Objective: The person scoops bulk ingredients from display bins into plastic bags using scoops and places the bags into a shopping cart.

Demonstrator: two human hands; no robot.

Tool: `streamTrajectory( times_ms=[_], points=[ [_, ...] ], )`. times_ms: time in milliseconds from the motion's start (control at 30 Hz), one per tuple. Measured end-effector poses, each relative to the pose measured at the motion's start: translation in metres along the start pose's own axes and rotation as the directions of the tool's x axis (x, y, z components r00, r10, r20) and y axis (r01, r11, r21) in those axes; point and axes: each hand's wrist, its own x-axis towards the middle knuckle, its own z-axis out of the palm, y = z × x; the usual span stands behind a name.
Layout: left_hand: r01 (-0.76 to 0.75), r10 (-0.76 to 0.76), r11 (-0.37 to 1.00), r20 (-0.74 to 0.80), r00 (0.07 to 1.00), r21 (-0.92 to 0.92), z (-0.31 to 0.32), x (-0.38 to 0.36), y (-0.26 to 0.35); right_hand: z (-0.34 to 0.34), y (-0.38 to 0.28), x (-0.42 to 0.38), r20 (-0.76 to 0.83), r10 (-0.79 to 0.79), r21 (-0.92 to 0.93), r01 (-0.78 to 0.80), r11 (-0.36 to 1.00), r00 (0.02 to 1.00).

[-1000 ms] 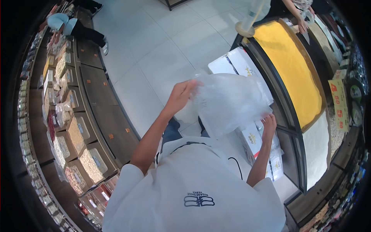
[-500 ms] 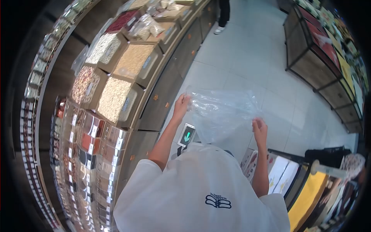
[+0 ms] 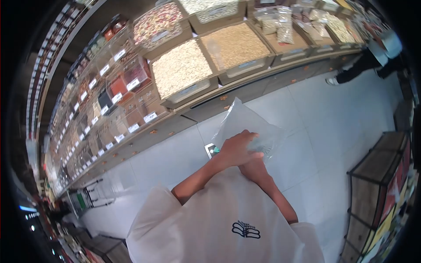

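Left hand [image 3: 237,148]: thumb and index apart, overlapping right hand [image 3: 253,164]; right fingers' state indeterminate. Bag [image 3: 243,116]: at both hands, above open floor [image 3: 307,160]. Counter [image 3: 280,70] edge: ahead. Shirt lettering [image 3: 246,230]: blurred.

Passage is offered by the tiled floor [image 3: 302,151], from mid-frame toward the right. It is bounded at upper centre by wooden drawer fronts [image 3: 258,94], at upper right by a person [image 3: 388,47], at lower right by a dark-framed stand [image 3: 372,168]. The pale-flake bin [image 3: 189,91] can be entered from above. Mid-frame is taken up by the plastic bag [image 3: 243,120]; the right hand [image 3: 253,164] is partly covered by the left hand [image 3: 238,148].
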Motion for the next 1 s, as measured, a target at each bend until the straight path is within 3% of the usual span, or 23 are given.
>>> streamTrajectory(
  times_ms=[67, 100, 167, 233, 333, 433, 533, 567, 633, 700, 800, 900, 1000],
  points=[
    [0.167, -0.165, 0.985, 0.050, 0.985, -0.042, 0.001, 0.011, -0.008, 0.003, 0.028, 0.018, 0.169, -0.128, -0.075, 0.142, 0.987, 0.977],
    [0.204, -0.207, 0.974, -0.024, 0.978, -0.102, -0.001, 0.013, -0.017, -0.001, 0.037, 0.031, 0.391, -0.051, -0.174, 0.128, 0.976, 0.919],
    [0.327, -0.332, 0.942, -0.057, 0.942, -0.079, -0.001, 0.012, -0.043, -0.023, 0.029, 0.054, 0.447, -0.170, -0.082, 0.229, 0.970, 0.878],
    [0.252, -0.297, 0.927, -0.134, 0.945, -0.277, 0.004, -0.007, -0.078, -0.023, 0.042, 0.073, 0.525, -0.313, 0.000, 0.368, 0.930, 0.792],
    [0.425, -0.617, 0.674, -0.144, 0.774, -0.604, 0.004, -0.041, -0.081, -0.030, 0.033, 0.104, 0.664, -0.444, 0.177, 0.450, 0.875, 0.602],
    [0.277, -0.806, 0.410, -0.203, 0.556, -0.869, 0.009, -0.078, -0.069, -0.033, 0.014, 0.131, 0.697, -0.506, 0.288, 0.448, 0.847, 0.509],
    [0.012, -0.899, 0.230, -0.207, 0.386, -0.973, 0.027, -0.120, -0.075, -0.013, 0.011, 0.154, 0.401, -0.586, 0.275, 0.517, 0.810, 0.704],
    [-0.152, -0.913, 0.160, -0.204, 0.352, -0.975, 0.035, -0.130, -0.080, -0.004, 0.009, 0.161, 0.328, -0.504, 0.216, 0.456, 0.863, 0.799],
    [-0.456, -0.937, 0.026, -0.181, 0.298, -0.889, 0.052, -0.151, -0.096, 0.014, 0.004, 0.175, 0.211, -0.512, 0.068, 0.510, 0.857, 0.833],
    [-0.551, -0.918, -0.022, -0.202, 0.342, -0.834, 0.069, -0.172, -0.123, 0.043, 0.000, 0.185, 0.150, -0.556, -0.022, 0.565, 0.825, 0.818],
    [-0.604, -0.901, -0.054, -0.222, 0.372, -0.795, 0.055, -0.197, -0.153, 0.101, 0.000, 0.198, 0.559, -0.394, 0.244, 0.309, 0.919, 0.730],
    [-0.635, -0.896, 0.000, -0.282, 0.343, -0.772, 0.029, -0.231, -0.186, 0.159, -0.041, 0.193, 0.521, -0.408, 0.261, 0.315, 0.912, 0.750],
    [-0.543, -0.941, 0.091, -0.251, 0.229, -0.835, 0.004, -0.272, -0.221, 0.219, -0.095, 0.202, 0.531, -0.466, 0.288, 0.366, 0.885, 0.707]
  ],
)
